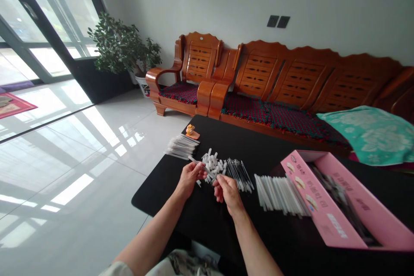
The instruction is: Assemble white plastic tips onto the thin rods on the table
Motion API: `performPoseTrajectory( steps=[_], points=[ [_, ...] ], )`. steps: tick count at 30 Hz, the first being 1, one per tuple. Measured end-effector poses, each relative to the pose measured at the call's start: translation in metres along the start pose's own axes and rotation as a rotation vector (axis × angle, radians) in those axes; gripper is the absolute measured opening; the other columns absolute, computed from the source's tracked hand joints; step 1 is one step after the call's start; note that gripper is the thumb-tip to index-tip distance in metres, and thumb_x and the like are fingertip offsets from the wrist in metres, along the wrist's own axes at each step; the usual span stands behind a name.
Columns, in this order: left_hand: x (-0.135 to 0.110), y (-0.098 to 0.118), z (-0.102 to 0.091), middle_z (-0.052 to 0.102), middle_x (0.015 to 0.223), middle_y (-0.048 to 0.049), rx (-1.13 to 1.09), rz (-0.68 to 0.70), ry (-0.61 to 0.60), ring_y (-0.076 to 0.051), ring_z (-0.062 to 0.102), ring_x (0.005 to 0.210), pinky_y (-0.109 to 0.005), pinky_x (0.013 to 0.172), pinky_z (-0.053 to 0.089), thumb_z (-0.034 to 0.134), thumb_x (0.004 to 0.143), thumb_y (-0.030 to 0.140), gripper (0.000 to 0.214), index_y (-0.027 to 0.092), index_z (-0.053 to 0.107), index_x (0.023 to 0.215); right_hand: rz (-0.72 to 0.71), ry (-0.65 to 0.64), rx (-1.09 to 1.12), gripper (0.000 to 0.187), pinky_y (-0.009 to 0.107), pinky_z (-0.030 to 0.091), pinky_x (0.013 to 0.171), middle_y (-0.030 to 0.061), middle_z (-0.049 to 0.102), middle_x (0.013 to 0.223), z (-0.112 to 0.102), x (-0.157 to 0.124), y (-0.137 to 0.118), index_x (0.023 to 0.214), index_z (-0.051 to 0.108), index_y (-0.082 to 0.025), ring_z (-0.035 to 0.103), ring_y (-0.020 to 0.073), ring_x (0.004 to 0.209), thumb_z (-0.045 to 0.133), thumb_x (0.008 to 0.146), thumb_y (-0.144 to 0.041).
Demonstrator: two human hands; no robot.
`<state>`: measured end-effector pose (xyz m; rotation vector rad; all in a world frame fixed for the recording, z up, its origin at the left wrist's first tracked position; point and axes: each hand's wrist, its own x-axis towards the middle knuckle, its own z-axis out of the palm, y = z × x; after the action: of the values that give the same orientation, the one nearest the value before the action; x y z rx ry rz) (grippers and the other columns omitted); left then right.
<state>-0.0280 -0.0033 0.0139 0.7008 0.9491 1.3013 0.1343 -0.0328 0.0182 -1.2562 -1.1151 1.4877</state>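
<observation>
Both my hands work over a black table [207, 220]. My left hand [191, 177] is closed around a thin white pen-like tube that sticks out to the upper left. My right hand [226, 189] pinches a small part at the tube's other end. Just beyond the fingers lies a heap of small white caps [214, 164]. Beside it is a bundle of thin dark refills [239, 173]. A pile of white tubes [181, 145] lies further left, and a row of white tubes [278, 193] lies to the right.
An open pink cardboard box [336, 207] holding dark items sits at the right of the table. A small orange figurine [191, 131] stands at the far left corner. Behind are a wooden sofa [291, 82], an armchair [187, 73], a potted plant [123, 47] and a glossy tiled floor.
</observation>
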Motion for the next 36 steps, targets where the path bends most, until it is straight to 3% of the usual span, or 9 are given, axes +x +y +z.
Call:
performPoseTrajectory(
  steps=[8,13,20,25,30,36],
  points=[
    [0.0010,-0.0003,0.0026,0.065,0.059,-0.0016,0.000,-0.035,0.048,-0.011,0.061,0.053,-0.023,0.058,0.051,0.080,0.067,0.049,0.045,0.010,0.067,0.083,-0.043,-0.057,0.038,0.044,0.016,0.025,0.032,-0.0038,0.052,0.045,-0.0026,-0.0034,-0.0031,0.072,0.060,-0.014,0.044,0.0060,0.033,0.060,0.083,-0.057],
    [-0.0001,-0.0004,0.0023,0.063,0.057,-0.0005,0.006,-0.034,0.059,-0.011,0.060,0.051,-0.022,0.055,0.050,0.080,0.066,0.050,0.045,0.010,0.066,0.080,-0.041,-0.060,0.004,0.038,0.015,0.028,0.033,-0.0039,0.055,0.049,-0.0051,-0.0048,-0.0057,0.074,0.062,-0.014,0.045,0.0052,0.035,0.070,0.076,-0.051],
    [-0.0010,0.0039,0.0045,0.065,0.058,-0.0020,0.026,-0.030,0.054,-0.012,0.061,0.051,-0.023,0.055,0.050,0.081,0.065,0.050,0.045,0.011,0.066,0.080,-0.030,-0.069,-0.034,0.049,0.016,0.028,0.031,-0.0027,0.054,0.044,-0.0051,-0.0038,-0.0057,0.073,0.061,-0.014,0.045,0.0073,0.032,0.057,0.082,-0.062],
    [-0.0011,0.0038,0.0049,0.065,0.058,-0.0015,0.020,-0.032,0.045,-0.012,0.061,0.051,-0.022,0.055,0.050,0.081,0.065,0.050,0.045,0.011,0.066,0.081,-0.051,-0.041,-0.009,0.038,0.016,0.033,0.034,-0.0032,0.058,0.049,-0.0071,-0.0034,-0.0070,0.073,0.061,-0.015,0.048,0.0068,0.036,0.073,0.073,-0.051],
    [-0.0019,0.0034,0.0041,0.065,0.058,-0.0021,0.016,-0.032,0.054,-0.012,0.061,0.051,-0.022,0.055,0.050,0.081,0.064,0.050,0.046,0.011,0.066,0.080,0.007,-0.058,-0.006,0.048,0.017,0.030,0.031,-0.0017,0.057,0.047,-0.0066,-0.0036,-0.0064,0.078,0.063,-0.013,0.048,0.0086,0.033,0.061,0.080,-0.061],
    [-0.0021,0.0023,0.0033,0.065,0.059,-0.0024,0.016,-0.034,0.055,-0.013,0.062,0.052,-0.023,0.056,0.051,0.081,0.066,0.049,0.044,0.011,0.066,0.081,-0.005,-0.007,0.029,0.044,0.017,0.034,0.033,-0.0018,0.060,0.052,-0.0066,-0.0039,-0.0053,0.077,0.062,-0.014,0.050,0.0081,0.037,0.073,0.070,-0.056]
  ],
)
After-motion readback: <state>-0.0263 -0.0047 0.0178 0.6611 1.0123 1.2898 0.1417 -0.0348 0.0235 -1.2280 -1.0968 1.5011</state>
